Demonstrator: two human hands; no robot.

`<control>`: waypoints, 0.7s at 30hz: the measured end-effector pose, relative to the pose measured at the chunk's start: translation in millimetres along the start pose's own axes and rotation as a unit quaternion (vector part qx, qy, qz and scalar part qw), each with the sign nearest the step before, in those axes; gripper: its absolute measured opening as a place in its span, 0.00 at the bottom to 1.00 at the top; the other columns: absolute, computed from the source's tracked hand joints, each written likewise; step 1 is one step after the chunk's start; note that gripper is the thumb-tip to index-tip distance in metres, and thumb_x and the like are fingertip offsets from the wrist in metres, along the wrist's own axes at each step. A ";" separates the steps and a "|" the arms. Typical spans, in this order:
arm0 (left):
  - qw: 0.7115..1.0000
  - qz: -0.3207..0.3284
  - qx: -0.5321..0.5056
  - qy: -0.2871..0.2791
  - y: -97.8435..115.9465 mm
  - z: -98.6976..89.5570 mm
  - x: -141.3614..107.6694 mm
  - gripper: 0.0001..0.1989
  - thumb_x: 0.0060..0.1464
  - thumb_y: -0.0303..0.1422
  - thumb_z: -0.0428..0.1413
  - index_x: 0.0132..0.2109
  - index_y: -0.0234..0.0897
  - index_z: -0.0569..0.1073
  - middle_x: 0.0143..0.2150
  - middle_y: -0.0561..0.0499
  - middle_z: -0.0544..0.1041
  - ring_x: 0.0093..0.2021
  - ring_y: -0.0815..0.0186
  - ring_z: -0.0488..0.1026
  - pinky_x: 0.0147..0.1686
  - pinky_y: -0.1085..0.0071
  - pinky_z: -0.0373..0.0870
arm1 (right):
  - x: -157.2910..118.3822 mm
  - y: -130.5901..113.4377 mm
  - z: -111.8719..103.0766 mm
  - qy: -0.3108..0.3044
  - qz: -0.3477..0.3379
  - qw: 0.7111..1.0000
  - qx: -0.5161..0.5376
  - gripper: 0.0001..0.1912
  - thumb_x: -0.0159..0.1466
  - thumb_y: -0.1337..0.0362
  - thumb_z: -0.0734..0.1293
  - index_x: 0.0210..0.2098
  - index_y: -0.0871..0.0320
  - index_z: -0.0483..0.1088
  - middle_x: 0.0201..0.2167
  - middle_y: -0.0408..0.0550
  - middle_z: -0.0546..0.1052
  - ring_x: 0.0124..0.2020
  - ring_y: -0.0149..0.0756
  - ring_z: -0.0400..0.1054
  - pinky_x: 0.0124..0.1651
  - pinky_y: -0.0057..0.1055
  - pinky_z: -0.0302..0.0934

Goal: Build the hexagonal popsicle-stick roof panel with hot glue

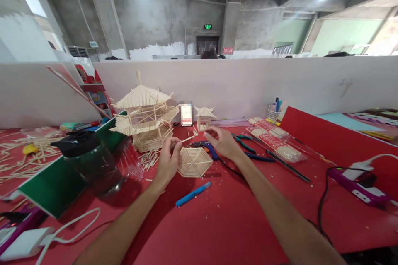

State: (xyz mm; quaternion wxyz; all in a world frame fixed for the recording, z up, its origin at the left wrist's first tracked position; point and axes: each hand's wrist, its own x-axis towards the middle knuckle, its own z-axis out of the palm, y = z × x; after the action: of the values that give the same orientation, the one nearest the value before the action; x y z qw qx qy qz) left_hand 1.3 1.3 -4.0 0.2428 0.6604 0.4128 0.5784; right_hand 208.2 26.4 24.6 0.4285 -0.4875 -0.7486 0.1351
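My left hand (169, 157) is closed, with a short thin wooden stick (188, 138) pinched between thumb and forefinger. Directly beside it, a hexagonal panel of wooden sticks (195, 162) is tilted above the red table, its left edge by my fingers; whether they also grip it is hidden. My right hand (222, 143) hovers to the right, fingers curved and slightly apart, nothing visible in them. Just below that hand lies a blue glue gun (212, 149). Behind stand a large stick pavilion (144, 120) and a small one (205, 118).
A blue pen (193, 194) lies in front. Left are a dark water bottle (90, 165), a green board (51, 186) and loose sticks. Pliers (245, 145), bagged sticks (276, 140) and a purple power strip (357, 188) lie right. A phone (186, 114) leans against the partition (236, 87).
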 end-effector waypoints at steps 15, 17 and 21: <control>1.000 0.012 -0.017 -0.006 1.5 1.3 -1.3 0.07 0.62 0.38 0.49 0.40 0.39 0.66 0.32 0.54 0.66 0.32 0.68 0.64 0.33 0.72 0.61 | -5.7 -40.5 12.2 0.070 -0.089 0.991 0.066 0.05 0.61 0.66 0.67 0.34 0.56 0.76 0.33 0.45 0.80 0.35 0.35 0.72 0.42 0.31 0.62; 1.000 0.026 0.003 0.001 1.1 1.3 -1.1 0.08 0.63 0.38 0.48 0.41 0.39 0.66 0.34 0.53 0.67 0.34 0.66 0.66 0.35 0.71 0.62 | -7.7 -38.2 8.6 0.075 -0.077 0.991 0.084 0.05 0.61 0.66 0.66 0.34 0.56 0.76 0.32 0.44 0.80 0.34 0.34 0.72 0.41 0.30 0.62; 0.997 0.053 0.054 0.013 -0.2 0.7 -0.7 0.10 0.64 0.37 0.46 0.39 0.39 0.68 0.35 0.51 0.70 0.38 0.64 0.67 0.40 0.69 0.62 | -13.2 -32.5 5.8 0.073 -0.062 0.990 0.108 0.05 0.61 0.66 0.66 0.33 0.56 0.75 0.33 0.45 0.79 0.34 0.34 0.71 0.40 0.31 0.62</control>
State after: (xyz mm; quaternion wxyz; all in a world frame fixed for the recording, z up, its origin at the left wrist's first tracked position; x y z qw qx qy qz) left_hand 1.9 1.0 -4.7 0.1709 0.6859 0.4108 0.5759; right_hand 185.8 0.6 34.6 0.5392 -0.3997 -0.7255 0.1523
